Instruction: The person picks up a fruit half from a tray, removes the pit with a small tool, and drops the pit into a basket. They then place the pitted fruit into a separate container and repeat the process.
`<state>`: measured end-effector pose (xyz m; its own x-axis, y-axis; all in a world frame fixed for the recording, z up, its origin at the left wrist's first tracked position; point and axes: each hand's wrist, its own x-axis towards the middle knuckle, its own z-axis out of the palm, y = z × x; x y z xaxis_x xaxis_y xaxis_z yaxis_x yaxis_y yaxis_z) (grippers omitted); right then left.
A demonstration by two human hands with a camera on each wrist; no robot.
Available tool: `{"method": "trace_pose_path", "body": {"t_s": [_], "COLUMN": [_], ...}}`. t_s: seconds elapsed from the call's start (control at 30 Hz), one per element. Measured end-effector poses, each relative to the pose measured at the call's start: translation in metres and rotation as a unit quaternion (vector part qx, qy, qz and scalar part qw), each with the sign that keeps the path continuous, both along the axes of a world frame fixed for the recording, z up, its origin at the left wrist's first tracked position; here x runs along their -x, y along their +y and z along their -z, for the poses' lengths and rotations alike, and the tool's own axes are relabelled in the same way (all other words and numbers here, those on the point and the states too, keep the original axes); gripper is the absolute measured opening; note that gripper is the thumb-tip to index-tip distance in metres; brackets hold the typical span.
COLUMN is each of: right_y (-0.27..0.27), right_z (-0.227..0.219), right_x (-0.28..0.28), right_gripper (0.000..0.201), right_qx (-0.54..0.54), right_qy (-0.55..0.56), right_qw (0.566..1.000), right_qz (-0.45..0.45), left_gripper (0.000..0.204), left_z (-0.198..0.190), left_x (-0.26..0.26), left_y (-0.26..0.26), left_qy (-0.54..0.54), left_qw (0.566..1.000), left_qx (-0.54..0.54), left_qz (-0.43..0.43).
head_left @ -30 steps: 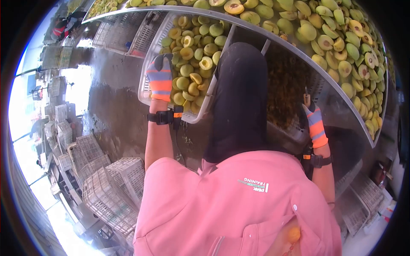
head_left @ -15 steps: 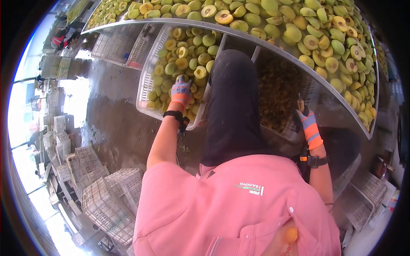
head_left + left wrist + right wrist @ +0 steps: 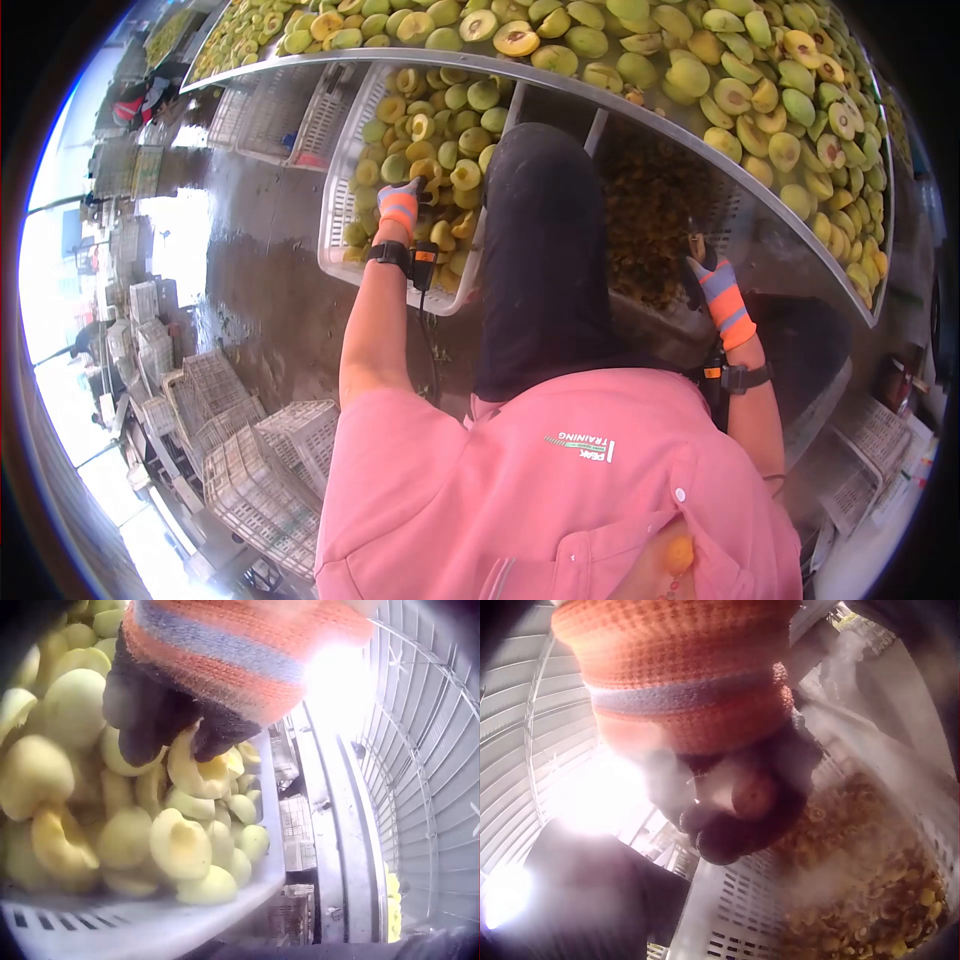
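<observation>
several slatted plastic crates (image 3: 265, 480) lie piled left of the white crate (image 3: 342, 267), which is our landmark, well apart from it. over the white crate's left half is our left hand (image 3: 398, 205), gloved, its dark fingers bent down among the fruit. what has just changed is here: the wrist view shows one stone-fruit half (image 3: 187, 774) between thumb and fingers, apparently pinched, hollow side partly showing. we judge that the work is now at a grasping step, with a piece picked out from the others. the remaining stone-fruit halves (image 3: 465, 175) fill the white crate around that hand.

right of the white crate comes our bent knee (image 3: 545, 180), then a second crate (image 3: 731, 900) holding brownish scraps (image 3: 650, 210). farther right of the white crate, our right hand (image 3: 718, 285) is curled round a wooden-handled tool (image 3: 697, 243); the handle's round end shows at the palm, the working end is too small to make out. a metal-edged tray (image 3: 400, 52) of more halves runs beyond the white crate and off to its right.

against the frame half a second ago, our left hand has rolled over and shifted toward the white crate's left side; it lay back-up, fingers spread, nearer the middle. our right hand looks nearly unmoved.
</observation>
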<state>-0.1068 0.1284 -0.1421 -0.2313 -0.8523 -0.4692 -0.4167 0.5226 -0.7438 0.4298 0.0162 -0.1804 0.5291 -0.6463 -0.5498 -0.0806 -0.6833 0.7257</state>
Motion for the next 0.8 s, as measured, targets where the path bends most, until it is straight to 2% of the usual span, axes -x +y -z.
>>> {"method": "trace_pose_path", "body": {"t_s": [0.03, 0.1, 0.17, 0.23, 0.33, 0.43, 0.53, 0.63, 0.67, 0.7, 0.77, 0.8], "right_y": [0.002, 0.003, 0.000, 0.000, 0.000, 0.001, 0.000, 0.000, 0.001, 0.001, -0.001, -0.002], "right_z": [0.015, 0.009, -0.004, -0.022, -0.018, -0.014, -0.017, -0.040, -0.037, -0.034, -0.033, -0.029], "right_x": [0.008, 0.007, 0.000, -0.008, -0.007, -0.007, -0.009, -0.021, -0.020, -0.018, -0.018, -0.018], "right_gripper": [0.045, 0.046, 0.046, 0.047, 0.046, 0.032, 0.029, 0.029, 0.028, 0.028, 0.026, 0.025], "right_qx": [-0.004, -0.002, 0.005, 0.013, 0.014, 0.031, 0.019, -0.040, -0.038, -0.035, -0.032, -0.041], "right_qy": [0.014, -0.027, -0.055, -0.068, -0.069, -0.019, -0.041, -0.061, -0.074, -0.088, -0.106, -0.074], "right_qw": [1.000, 1.000, 0.998, 0.997, 0.997, 0.995, 0.995, 0.997, 0.996, 0.995, 0.991, 0.993], "right_qz": [-0.002, -0.005, -0.015, -0.030, -0.045, -0.094, -0.092, -0.022, -0.025, -0.027, -0.069, -0.079], "left_gripper": [0.036, 0.035, 0.032, 0.031, 0.035, 0.044, 0.051, 0.054, 0.052, 0.056, 0.056, 0.054], "left_z": [0.004, 0.001, 0.005, 0.027, 0.039, -0.002, -0.005, -0.009, -0.021, -0.061, -0.068, -0.072], "left_x": [0.001, 0.005, 0.003, -0.011, -0.017, 0.009, 0.025, 0.012, 0.011, 0.017, 0.014, 0.017], "left_y": [-0.004, -0.006, -0.007, -0.008, -0.001, -0.005, -0.010, -0.006, 0.000, 0.025, 0.056, 0.072], "left_qy": [-0.011, -0.034, -0.112, -0.198, -0.094, -0.263, -0.406, -0.360, -0.363, -0.391, -0.496, -0.520], "left_qw": [1.000, 0.999, 0.993, 0.977, 0.991, 0.952, 0.900, 0.910, 0.909, 0.889, 0.822, 0.794], "left_qx": [0.010, 0.029, 0.015, -0.021, 0.076, -0.001, 0.018, 0.069, 0.039, -0.011, -0.056, -0.049], "left_qz": [-0.001, -0.009, 0.034, 0.073, 0.053, 0.159, 0.157, 0.193, 0.202, 0.239, 0.274, 0.311]}}
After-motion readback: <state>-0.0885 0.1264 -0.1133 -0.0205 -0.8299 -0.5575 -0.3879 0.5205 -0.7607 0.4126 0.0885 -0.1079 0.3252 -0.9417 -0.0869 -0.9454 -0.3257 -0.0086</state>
